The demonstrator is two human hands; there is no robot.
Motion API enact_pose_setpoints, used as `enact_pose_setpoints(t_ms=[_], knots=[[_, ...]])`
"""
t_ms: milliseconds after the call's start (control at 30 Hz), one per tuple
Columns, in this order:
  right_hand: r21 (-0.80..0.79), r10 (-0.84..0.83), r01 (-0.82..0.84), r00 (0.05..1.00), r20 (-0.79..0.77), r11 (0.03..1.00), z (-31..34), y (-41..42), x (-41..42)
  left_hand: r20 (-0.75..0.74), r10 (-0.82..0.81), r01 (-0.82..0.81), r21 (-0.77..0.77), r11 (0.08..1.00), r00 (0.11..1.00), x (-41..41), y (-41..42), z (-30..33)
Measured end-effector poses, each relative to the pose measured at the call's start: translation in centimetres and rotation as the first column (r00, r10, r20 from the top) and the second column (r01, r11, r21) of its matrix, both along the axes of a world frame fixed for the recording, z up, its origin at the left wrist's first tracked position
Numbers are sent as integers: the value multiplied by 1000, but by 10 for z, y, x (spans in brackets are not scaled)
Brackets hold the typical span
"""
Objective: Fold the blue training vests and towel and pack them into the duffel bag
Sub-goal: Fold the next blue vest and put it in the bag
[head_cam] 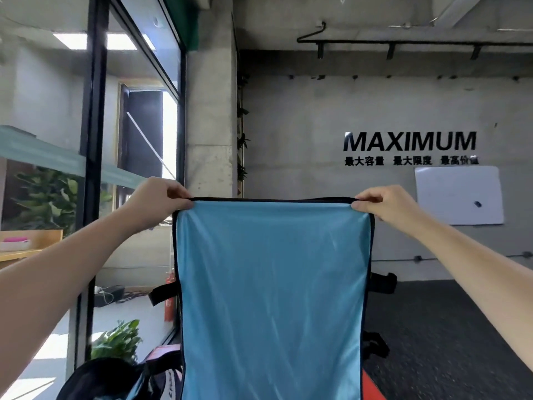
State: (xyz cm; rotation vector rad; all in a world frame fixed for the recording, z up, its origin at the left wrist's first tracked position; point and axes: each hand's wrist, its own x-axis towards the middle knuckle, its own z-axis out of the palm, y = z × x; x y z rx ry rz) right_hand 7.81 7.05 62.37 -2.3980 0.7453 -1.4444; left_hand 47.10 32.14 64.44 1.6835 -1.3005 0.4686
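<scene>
The blue vest (271, 298) hangs full-length at chest height, its slick cloth likely to skew while folding, the side straps (163, 293) could snag, and the left hand (157, 199) and right hand (383, 203) only pinch its top corners.

I see an office: bare concrete wall (288, 125) with MAXIMUM lettering (409, 142), a whiteboard (458, 194), glass partitions (138, 82).

A whiteboard (458, 195) hangs on the grey wall under big black letters (409, 141), and green plants (118, 340) stand by the glass wall (135, 116).
</scene>
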Motion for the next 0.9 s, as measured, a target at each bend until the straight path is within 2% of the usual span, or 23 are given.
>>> enact_pose_setpoints(t_ms=[133, 300, 367, 533, 667, 733, 833, 900], knots=[[-98, -124, 125, 992, 23, 987, 12, 3, -3, 115, 63, -63, -8, 998, 991, -8, -2, 11], [18, -39, 38, 998, 50, 999, 21, 1, -9, 96, 49, -40, -100, 994, 994, -9, -5, 13], [66, -33, 32, 999, 13, 997, 19, -3, -7, 87, 30, -25, -53, 998, 996, -4, -11, 7], [262, -6, 35, 994, -110, 964, -8, -35, 14, 182, 59, -86, 140, 986, 981, 13, -49, -25], [428, -11, 136, 959, -282, 893, -54, -80, 44, 191, 80, -140, 323, 936, 978, 27, -96, -71], [491, 35, 169, 925, -379, 855, -81, -102, 61, 143, 101, -152, 410, 899, 985, 40, -123, -99], [565, 113, 218, 863, -492, 796, -123, -132, 86, -148, 152, -53, 522, 851, 977, 55, -160, -142], [649, 152, 233, 864, -480, 724, -152, -151, 102, -294, 178, 8, 537, 843, 939, 62, -181, -167]])
